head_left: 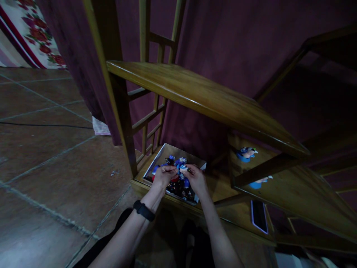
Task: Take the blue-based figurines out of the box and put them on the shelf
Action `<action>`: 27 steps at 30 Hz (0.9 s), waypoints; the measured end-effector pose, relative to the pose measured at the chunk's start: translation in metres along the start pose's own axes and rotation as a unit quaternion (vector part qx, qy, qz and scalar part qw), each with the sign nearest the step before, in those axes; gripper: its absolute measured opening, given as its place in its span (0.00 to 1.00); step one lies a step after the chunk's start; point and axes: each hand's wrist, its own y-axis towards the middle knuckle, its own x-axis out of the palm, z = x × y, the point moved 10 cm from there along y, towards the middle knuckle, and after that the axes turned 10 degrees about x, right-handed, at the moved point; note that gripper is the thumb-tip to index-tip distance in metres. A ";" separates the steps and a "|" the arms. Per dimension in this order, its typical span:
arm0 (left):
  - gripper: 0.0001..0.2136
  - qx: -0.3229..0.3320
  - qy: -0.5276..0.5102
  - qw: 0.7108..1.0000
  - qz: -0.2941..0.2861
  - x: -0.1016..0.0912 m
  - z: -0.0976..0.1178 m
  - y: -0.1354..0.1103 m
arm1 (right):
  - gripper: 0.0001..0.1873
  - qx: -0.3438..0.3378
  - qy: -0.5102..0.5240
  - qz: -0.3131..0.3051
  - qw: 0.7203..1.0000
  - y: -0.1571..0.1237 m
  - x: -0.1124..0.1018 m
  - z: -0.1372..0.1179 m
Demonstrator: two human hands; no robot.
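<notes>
A shallow white-edged box (185, 152) sits on the low wooden shelf, filled with several small figurines in blue, black, white and red. Above its middle, a small blue-and-white figurine (183, 168) is between my two hands. The fingertips of my left hand (162, 178) are pinched at its left side, close to its blue part. My right hand (197, 180) grips it from the other side with thumb and fingers. The fingers partly cover it, and its finer shape is too small to make out. A black band (144, 210) is around my left wrist.
Two similar blue-based figurines (245, 153) stand on the shelf to the right. A phone (259, 216) lies on the lower board. An upper wooden shelf (195, 87) overhangs the box, and a latticed side frame (147, 121) rises at its left. A purple curtain (223, 48) hangs behind.
</notes>
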 end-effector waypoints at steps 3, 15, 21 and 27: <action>0.04 -0.028 -0.014 0.999 -0.030 0.002 0.001 -0.007 | 0.12 -0.023 -0.030 -0.028 0.999 -0.004 0.000 -0.012; 0.09 -0.056 -0.001 0.996 -0.064 -0.002 -0.003 -0.007 | 0.11 -0.070 -0.034 -0.073 0.994 -0.015 0.007 -0.027; 0.07 -0.026 0.017 0.996 -0.080 0.006 0.009 -0.003 | 0.20 0.025 0.138 -0.048 0.989 -0.003 0.011 0.002; 0.12 -0.044 -0.007 0.997 -0.057 0.005 0.007 -0.011 | 0.17 0.058 0.174 -0.047 0.982 0.003 0.019 0.020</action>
